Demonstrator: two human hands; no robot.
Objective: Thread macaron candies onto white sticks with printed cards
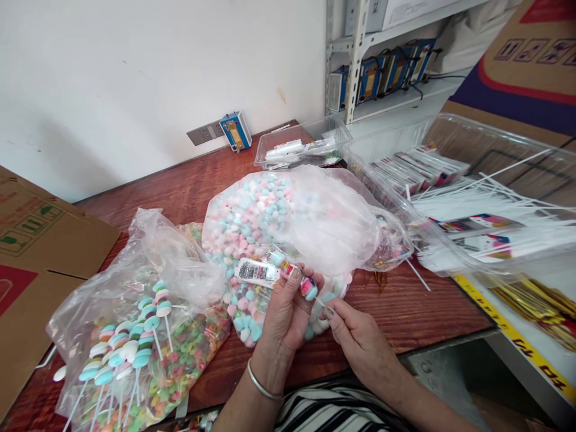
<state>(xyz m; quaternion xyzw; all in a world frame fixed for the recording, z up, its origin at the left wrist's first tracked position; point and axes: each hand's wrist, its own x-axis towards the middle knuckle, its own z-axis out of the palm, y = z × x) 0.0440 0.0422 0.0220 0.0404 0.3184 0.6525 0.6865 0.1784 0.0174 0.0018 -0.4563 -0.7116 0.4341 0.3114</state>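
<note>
My left hand (288, 309) is closed around a small printed candy wrapper (256, 272), whose white label with a black code sticks out to the left. Blue and colourful candy (309, 288) shows at the wrapper's right end, between my fingers. From there a thin white stick (320, 302) runs to my right hand (360, 333), which pinches it between thumb and forefinger. Behind both hands lies a big clear bag of pink, blue and white candies (243, 225). To the left, several candy lollipops on white sticks (123, 345) rest on a bag of coloured ring candies (191, 354).
A clear tray (454, 255) on the right holds white sticks and printed wrappers. Another clear bin (310, 129) stands at the back. Gold twist ties (535, 303) lie at the right. Cardboard boxes (54, 240) flank the wooden table (432, 312). A blue device (236, 131) sits by the wall.
</note>
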